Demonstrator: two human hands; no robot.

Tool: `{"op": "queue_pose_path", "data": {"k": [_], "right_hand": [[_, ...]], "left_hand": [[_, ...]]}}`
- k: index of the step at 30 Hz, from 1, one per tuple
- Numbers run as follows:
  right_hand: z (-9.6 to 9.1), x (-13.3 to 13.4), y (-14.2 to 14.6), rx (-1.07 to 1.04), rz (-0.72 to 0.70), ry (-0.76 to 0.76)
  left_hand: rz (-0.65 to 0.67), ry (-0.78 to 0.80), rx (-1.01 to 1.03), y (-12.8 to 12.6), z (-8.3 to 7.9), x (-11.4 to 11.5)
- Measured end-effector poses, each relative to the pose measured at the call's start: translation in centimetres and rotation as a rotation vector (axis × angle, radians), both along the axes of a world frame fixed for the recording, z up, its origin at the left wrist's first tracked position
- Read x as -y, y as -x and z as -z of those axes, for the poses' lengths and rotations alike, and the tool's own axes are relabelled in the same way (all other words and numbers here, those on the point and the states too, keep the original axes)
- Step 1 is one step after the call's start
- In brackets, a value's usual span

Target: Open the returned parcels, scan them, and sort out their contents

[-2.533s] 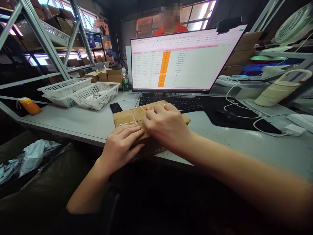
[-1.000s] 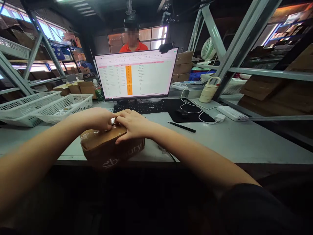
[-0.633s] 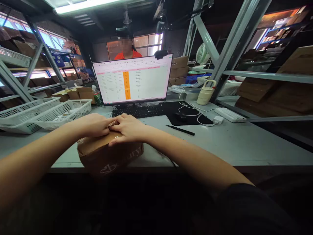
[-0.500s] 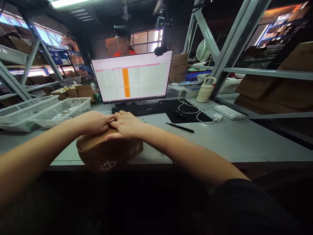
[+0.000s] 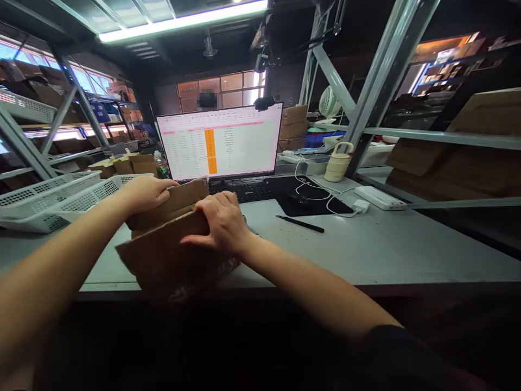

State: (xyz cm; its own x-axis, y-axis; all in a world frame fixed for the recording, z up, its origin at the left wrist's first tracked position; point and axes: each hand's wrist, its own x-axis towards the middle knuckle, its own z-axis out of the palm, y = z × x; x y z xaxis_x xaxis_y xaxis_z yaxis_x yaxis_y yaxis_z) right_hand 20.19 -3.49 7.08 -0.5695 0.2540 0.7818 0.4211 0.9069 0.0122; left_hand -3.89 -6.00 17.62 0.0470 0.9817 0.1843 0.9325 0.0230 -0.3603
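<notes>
A brown cardboard box [image 5: 171, 266] with pale lettering on its front sits at the near edge of the grey desk [image 5: 366, 250]. Its top flaps stand apart. My left hand [image 5: 144, 194] grips the far flap [image 5: 179, 198] and holds it raised. My right hand [image 5: 222, 222] is curled over the edge of the near flap [image 5: 158, 247], which tilts toward me. What lies inside the box is hidden.
Behind the box stand a lit monitor [image 5: 220, 142] with a spreadsheet and a black keyboard [image 5: 254, 188]. White mesh baskets [image 5: 61, 201] sit at the left. A black pen [image 5: 300, 224], mouse mat [image 5: 313, 202], white cables and power strip [image 5: 378, 197] lie right. Metal shelving flanks both sides.
Both hands were pressed together on the closed top of the box. The flaps have now been pulled apart, left hand lifting the far one, right hand drawing the near one toward me.
</notes>
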Motion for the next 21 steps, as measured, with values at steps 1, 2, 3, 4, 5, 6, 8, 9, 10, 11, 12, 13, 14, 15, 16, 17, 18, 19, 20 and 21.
{"op": "queue_pose_path", "data": {"k": [1, 2, 3, 4, 5, 6, 8, 9, 10, 11, 12, 13, 14, 15, 16, 17, 18, 19, 20, 21], "right_hand": [[0.9, 0.2, -0.7, -0.064, -0.011, -0.049], [2.0, 0.5, -1.5, -0.117, -0.028, -0.088], [3.2, 0.8, -2.4, -0.165, -0.057, -0.124], [4.6, 1.1, -3.2, -0.205, -0.093, -0.155], [5.8, 1.4, -3.9, -0.24, -0.127, -0.178], [7.0, 1.7, -4.4, -0.27, -0.15, -0.187], [8.9, 2.1, -4.8, -0.329, -0.162, -0.173], [9.4, 2.2, -4.8, -0.361, -0.166, -0.16], [9.8, 2.2, -4.7, -0.389, -0.178, -0.148], [9.9, 2.2, -4.6, -0.418, -0.204, -0.148], [9.8, 2.0, -4.7, -0.428, -0.24, -0.158], [9.4, 1.9, -4.8, -0.417, -0.281, -0.173], [8.8, 1.7, -5.1, -0.385, -0.322, -0.181], [7.9, 1.5, -5.5, -0.338, -0.367, -0.174], [6.7, 1.4, -6.0, -0.28, -0.402, -0.139], [5.1, 1.4, -6.3, -0.224, -0.412, -0.069], [3.3, 1.3, -6.5, -0.169, -0.393, 0.033], [1.3, 1.2, -6.5, -0.114, -0.339, 0.151], [-0.9, 1.1, -6.2, -0.047, -0.245, 0.275], [-3.0, 0.8, -5.7, 0.042, -0.156, 0.366]], "left_hand": [[-0.022, -0.028, -0.063, 0.6, 0.1, -0.4], [-0.036, -0.047, -0.102, 1.1, 0.4, -0.8], [-0.042, -0.056, -0.11, 1.7, 0.7, -1.1], [-0.045, -0.059, -0.087, 2.3, 1.3, -1.5], [-0.041, -0.058, -0.034, 2.9, 2.0, -1.8], [-0.032, -0.05, 0.041, 3.5, 2.7, -2.2], [-0.006, -0.01, 0.21, 4.6, 4.4, -2.6], [0.007, 0.012, 0.276, 5.0, 5.1, -2.7], [0.011, 0.031, 0.319, 5.3, 5.5, -2.7], [0.011, 0.031, 0.334, 5.4, 5.6, -2.6], [0.019, 0.003, 0.323, 5.4, 5.5, -2.2], [0.045, -0.054, 0.297, 5.2, 5.0, -1.7], [0.091, -0.125, 0.263, 4.7, 4.5, -1.0], [0.161, -0.191, 0.229, 3.9, 3.9, -0.2], [0.249, -0.229, 0.201, 2.9, 3.3, 0.8], [0.342, -0.229, 0.186, 1.7, 3.0, 1.8], [0.424, -0.187, 0.189, 0.3, 2.8, 2.8], [0.485, -0.113, 0.205, -1.0, 2.9, 3.7], [0.524, -0.027, 0.23, -2.3, 3.1, 4.5], [0.542, 0.05, 0.261, -3.5, 3.4, 5.1]]}}
